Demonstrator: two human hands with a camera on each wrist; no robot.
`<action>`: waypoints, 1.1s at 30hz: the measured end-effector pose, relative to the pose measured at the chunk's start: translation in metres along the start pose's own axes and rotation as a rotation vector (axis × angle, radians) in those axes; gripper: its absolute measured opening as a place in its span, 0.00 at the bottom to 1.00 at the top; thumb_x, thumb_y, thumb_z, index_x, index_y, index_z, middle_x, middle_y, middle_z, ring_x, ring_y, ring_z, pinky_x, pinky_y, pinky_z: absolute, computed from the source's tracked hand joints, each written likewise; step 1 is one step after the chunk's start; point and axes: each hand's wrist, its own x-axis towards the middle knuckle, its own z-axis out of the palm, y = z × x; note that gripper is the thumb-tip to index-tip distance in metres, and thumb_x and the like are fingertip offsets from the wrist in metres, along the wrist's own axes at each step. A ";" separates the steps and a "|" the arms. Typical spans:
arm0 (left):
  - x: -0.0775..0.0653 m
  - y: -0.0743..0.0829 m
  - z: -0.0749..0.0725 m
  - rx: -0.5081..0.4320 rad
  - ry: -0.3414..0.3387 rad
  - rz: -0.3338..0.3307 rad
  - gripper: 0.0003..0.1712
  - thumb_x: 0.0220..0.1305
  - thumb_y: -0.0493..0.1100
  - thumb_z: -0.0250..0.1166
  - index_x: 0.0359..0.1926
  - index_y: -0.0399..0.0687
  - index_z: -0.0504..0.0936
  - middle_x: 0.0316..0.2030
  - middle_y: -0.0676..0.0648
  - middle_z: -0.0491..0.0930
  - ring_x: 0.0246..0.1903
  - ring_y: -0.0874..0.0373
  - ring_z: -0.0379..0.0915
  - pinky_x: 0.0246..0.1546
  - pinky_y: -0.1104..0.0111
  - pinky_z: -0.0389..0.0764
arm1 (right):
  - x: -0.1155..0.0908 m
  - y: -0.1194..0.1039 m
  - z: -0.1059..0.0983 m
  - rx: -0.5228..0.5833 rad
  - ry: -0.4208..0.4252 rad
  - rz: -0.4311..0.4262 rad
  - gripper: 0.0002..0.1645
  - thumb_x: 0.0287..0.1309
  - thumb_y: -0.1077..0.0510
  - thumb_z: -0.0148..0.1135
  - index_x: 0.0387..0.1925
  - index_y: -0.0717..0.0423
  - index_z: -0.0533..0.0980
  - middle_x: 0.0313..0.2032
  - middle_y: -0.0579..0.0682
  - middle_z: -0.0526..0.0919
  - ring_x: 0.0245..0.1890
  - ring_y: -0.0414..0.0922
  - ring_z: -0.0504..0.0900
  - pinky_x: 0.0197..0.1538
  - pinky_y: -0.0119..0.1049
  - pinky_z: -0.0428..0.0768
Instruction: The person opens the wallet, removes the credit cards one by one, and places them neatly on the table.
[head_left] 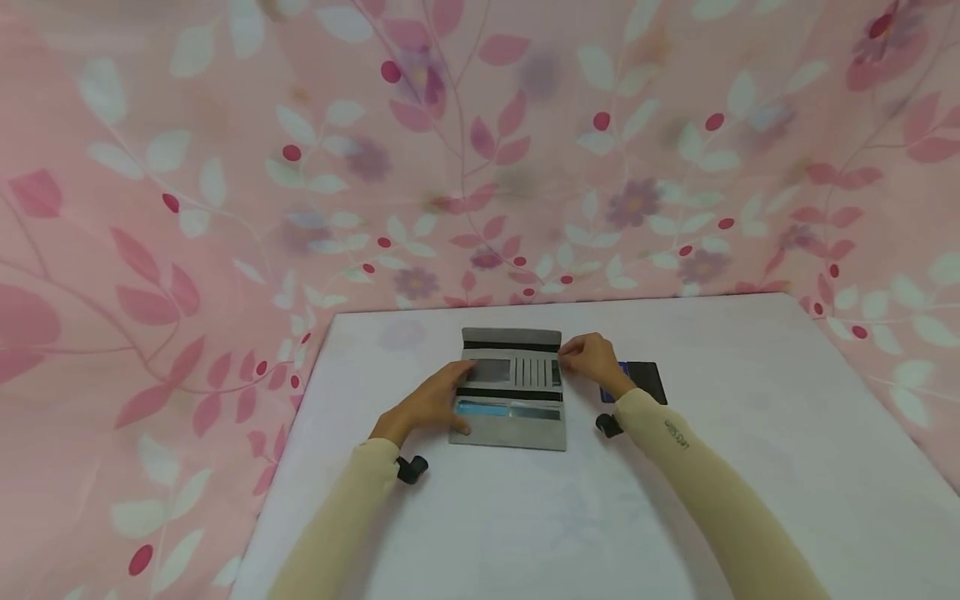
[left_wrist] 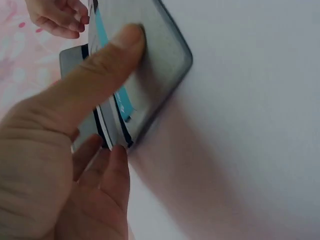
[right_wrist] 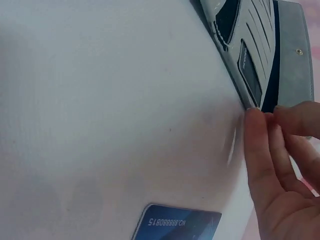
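Observation:
A long grey wallet (head_left: pixel 510 432) lies unfolded on the table, showing black-lined pockets, a clear window and a row of card slots. Cards fill some pockets, among them a light blue card (head_left: pixel 482 409) in the lower one. My left hand (head_left: pixel 429 402) holds the wallet's left side; in the left wrist view its thumb (left_wrist: pixel 107 65) lies over the grey panel and the other fingers are at the edge. At the right edge, beside the slots, my right hand (head_left: pixel 592 358) pinches the wallet between thumb and fingertips. A dark card (right_wrist: pixel 250 72) sits in the slot near those fingertips.
Right of the wallet, partly behind the right wrist, lie a black flat item (head_left: pixel 647 382) and a blue card (right_wrist: pixel 175 222) with a printed number. White cloth covers the table (head_left: pixel 525 525). A pink floral curtain (head_left: pixel 480 167) rises behind it.

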 end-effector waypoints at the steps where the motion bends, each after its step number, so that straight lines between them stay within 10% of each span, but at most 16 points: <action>1: 0.001 -0.002 -0.001 -0.011 -0.013 0.006 0.70 0.33 0.46 0.86 0.76 0.52 0.52 0.72 0.49 0.56 0.66 0.52 0.61 0.66 0.59 0.63 | 0.000 0.000 0.000 -0.005 -0.017 0.024 0.09 0.58 0.60 0.67 0.38 0.60 0.85 0.31 0.52 0.85 0.30 0.45 0.80 0.35 0.35 0.79; 33: 0.009 0.000 0.008 -0.028 0.000 -0.054 0.79 0.29 0.53 0.86 0.76 0.38 0.44 0.72 0.41 0.54 0.70 0.51 0.52 0.69 0.61 0.57 | 0.020 -0.019 0.000 0.006 -0.138 0.176 0.13 0.53 0.62 0.68 0.37 0.69 0.83 0.32 0.57 0.87 0.29 0.45 0.83 0.43 0.42 0.80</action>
